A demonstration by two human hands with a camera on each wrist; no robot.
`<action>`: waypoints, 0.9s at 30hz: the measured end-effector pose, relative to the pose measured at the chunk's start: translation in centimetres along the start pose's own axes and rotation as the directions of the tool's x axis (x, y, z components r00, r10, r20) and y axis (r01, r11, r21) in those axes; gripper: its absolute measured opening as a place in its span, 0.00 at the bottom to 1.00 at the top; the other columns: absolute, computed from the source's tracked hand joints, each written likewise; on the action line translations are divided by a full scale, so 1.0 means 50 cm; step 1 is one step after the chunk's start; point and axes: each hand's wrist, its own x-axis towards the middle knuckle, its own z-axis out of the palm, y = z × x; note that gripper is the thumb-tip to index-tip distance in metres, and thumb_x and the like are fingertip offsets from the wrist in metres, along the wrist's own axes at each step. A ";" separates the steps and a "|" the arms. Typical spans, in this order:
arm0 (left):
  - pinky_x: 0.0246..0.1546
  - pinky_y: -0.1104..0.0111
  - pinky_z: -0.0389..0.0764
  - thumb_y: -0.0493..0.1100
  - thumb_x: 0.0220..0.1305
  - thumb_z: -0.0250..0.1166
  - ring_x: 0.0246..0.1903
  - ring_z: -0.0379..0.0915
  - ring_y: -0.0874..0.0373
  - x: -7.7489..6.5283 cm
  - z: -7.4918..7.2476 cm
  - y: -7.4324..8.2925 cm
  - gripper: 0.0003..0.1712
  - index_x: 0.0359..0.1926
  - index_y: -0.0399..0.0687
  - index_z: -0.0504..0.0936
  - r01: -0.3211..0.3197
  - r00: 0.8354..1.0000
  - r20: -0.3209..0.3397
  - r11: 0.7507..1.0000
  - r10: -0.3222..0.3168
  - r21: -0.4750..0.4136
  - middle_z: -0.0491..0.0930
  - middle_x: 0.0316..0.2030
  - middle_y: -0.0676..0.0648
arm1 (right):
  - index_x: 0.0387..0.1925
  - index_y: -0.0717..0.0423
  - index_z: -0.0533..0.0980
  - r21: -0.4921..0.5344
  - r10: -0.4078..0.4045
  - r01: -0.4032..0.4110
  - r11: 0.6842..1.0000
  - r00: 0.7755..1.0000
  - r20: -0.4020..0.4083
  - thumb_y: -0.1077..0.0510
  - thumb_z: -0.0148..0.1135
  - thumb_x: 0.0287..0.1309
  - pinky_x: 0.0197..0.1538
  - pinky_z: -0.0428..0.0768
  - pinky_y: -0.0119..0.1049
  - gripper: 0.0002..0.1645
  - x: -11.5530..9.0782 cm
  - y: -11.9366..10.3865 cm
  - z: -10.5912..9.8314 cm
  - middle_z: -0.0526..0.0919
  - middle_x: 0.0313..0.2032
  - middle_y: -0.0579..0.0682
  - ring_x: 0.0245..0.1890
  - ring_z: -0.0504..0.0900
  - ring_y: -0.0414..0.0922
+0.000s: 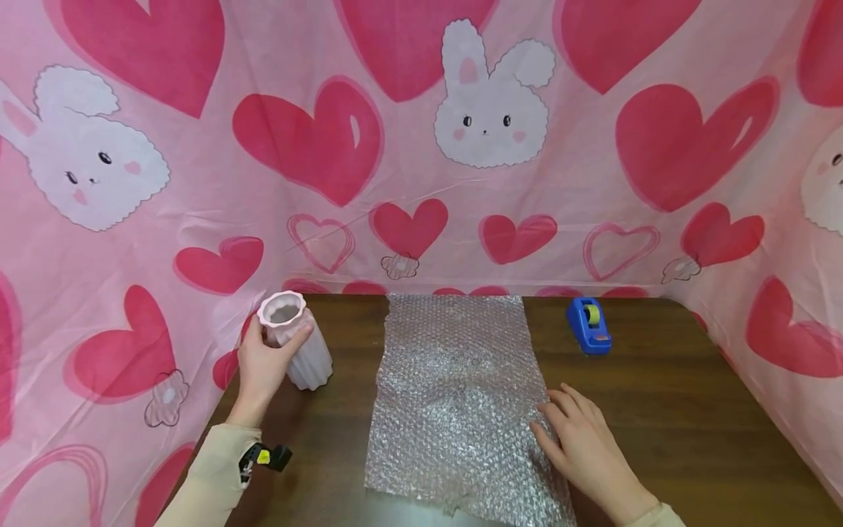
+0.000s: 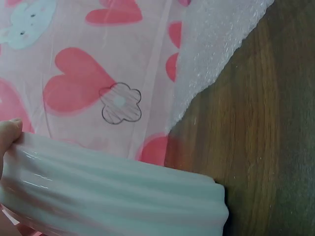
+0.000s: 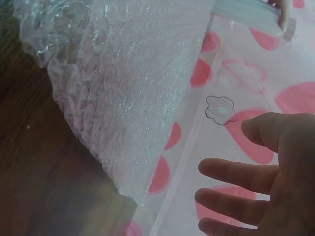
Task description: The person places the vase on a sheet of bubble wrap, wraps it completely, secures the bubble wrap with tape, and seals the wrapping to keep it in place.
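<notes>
At the table's left side my left hand (image 1: 265, 366) grips a white fluted vase (image 1: 312, 359) near its scalloped rim, thumb across the front. The vase tilts a little, its open mouth toward me. In the left wrist view the ribbed vase (image 2: 113, 189) lies across the bottom, with the thumb at its left end. A sheet of bubble wrap (image 1: 454, 395) lies flat down the middle of the table. Over its right edge hovers my right hand (image 1: 579, 443), fingers spread and relaxed, holding nothing. The right wrist view shows those fingers (image 3: 236, 177) apart, beside the bubble wrap (image 3: 123, 98).
A blue tape dispenser (image 1: 589, 326) with a yellow-green roll stands at the back right of the dark wooden table (image 1: 665, 410). A pink cloth (image 1: 421, 176) with hearts and rabbits hangs round the back and both sides.
</notes>
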 end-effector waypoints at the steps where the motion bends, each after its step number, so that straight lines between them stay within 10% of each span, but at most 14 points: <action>1: 0.66 0.44 0.72 0.51 0.59 0.78 0.62 0.72 0.46 -0.003 0.001 0.003 0.44 0.70 0.41 0.69 0.000 1.000 0.005 1.000 0.000 0.001 0.76 0.62 0.39 | 0.41 0.58 0.85 0.001 0.002 -0.002 1.000 1.000 0.004 0.54 0.75 0.58 0.57 0.73 0.71 0.14 0.001 0.000 -0.001 0.84 0.51 0.63 0.61 0.76 0.68; 10: 0.62 0.45 0.76 0.50 0.59 0.78 0.60 0.74 0.45 -0.034 0.015 0.039 0.44 0.71 0.43 0.67 -0.049 0.996 0.077 0.999 0.049 -0.002 0.75 0.63 0.40 | 0.42 0.56 0.85 -0.006 0.023 -0.023 1.000 0.999 0.049 0.52 0.74 0.60 0.56 0.75 0.70 0.14 0.005 0.001 -0.007 0.84 0.52 0.62 0.61 0.77 0.67; 17: 0.45 0.85 0.72 0.50 0.57 0.79 0.54 0.76 0.50 -0.064 0.025 0.071 0.41 0.68 0.44 0.71 -0.085 0.992 0.099 0.996 0.083 0.015 0.79 0.59 0.42 | 0.42 0.58 0.85 -0.004 -0.019 0.019 1.000 1.000 0.011 0.53 0.75 0.59 0.52 0.78 0.66 0.14 0.010 -0.001 -0.009 0.84 0.50 0.62 0.60 0.78 0.66; 27: 0.52 0.63 0.81 0.45 0.54 0.82 0.53 0.75 0.53 -0.105 0.069 0.122 0.42 0.67 0.45 0.72 -0.130 0.971 0.191 0.988 0.143 -0.078 0.79 0.58 0.44 | 0.44 0.60 0.85 -0.003 -0.078 0.078 0.997 0.997 -0.022 0.54 0.75 0.58 0.52 0.79 0.66 0.16 0.024 -0.016 -0.011 0.85 0.52 0.62 0.61 0.78 0.67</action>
